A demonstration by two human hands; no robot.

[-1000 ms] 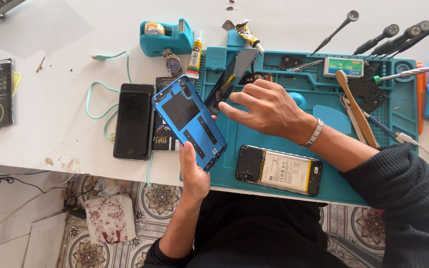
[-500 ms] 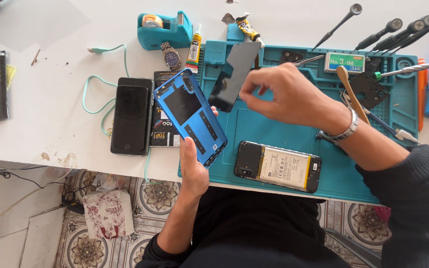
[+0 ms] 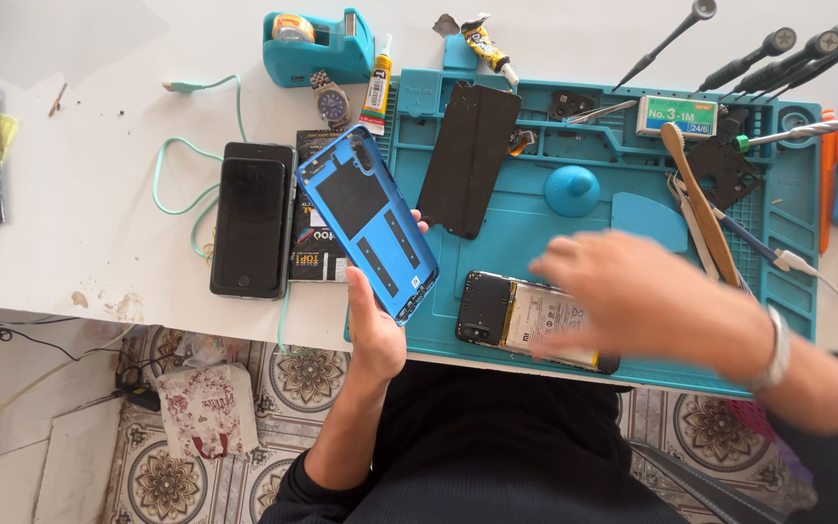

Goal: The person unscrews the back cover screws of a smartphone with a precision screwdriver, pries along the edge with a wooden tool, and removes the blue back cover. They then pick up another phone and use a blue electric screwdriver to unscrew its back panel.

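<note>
A white bench carries a teal repair mat over a patterned tile floor. The left hand holds a blue phone back cover up off the bench edge, inner side facing the camera, tilted so its top leans left; the fingers wrap behind it with fingertips showing at its right edge, and the thumb lies along its lower part. The right hand hovers over the mat, blurred (whether its fingers are spread or pressed together cannot be told), and it holds nothing that can be made out. Under and just left of it lies an opened phone with its battery showing, partly covered by that hand.

A black sheet-like panel lies tilted on the upper mat, just right of the cover. Left of the cover, a black phone lies face up on the bench, with a dark printed packet between them, partly hidden by the cover. A mint cable loops around the black phone. Behind stand a teal tape dispenser, a wristwatch and a glue tube. Screwdrivers and a wooden spudger lie at the mat's right side, well clear of both hands.
</note>
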